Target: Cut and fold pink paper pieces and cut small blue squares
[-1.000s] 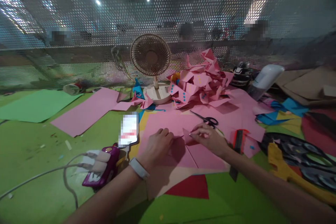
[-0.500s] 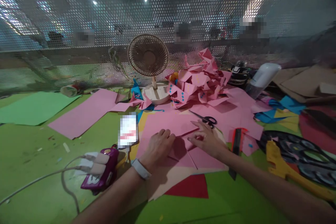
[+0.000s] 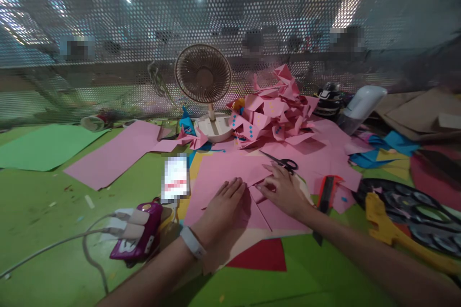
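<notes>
A piece of folded pink paper (image 3: 258, 207) lies between my hands on a larger pink sheet (image 3: 212, 169). My left hand (image 3: 225, 204) rests flat on the folded paper, fingers stretched out and covering its left part. At the paper's upper right, my right hand (image 3: 283, 189) has its thumb and forefinger pinched on the folded edge, with the other fingers reaching above. Just beyond those fingers are black-handled scissors (image 3: 287, 164). A cutter with an orange-red edge (image 3: 327, 189) lies right of my right hand.
A pile of folded pink paper shapes (image 3: 275, 110) stands behind the sheet, beside a small fan (image 3: 203, 74). At left are a lit phone (image 3: 175, 178) and a purple power strip (image 3: 139, 232) with cables. A yellow glue gun (image 3: 382, 225) and a black palette (image 3: 374, 186) lie at right.
My left hand has flattened, its fingers uncurling and sliding slightly right over the folded paper. My right hand has stayed nearly in place at the edge.
</notes>
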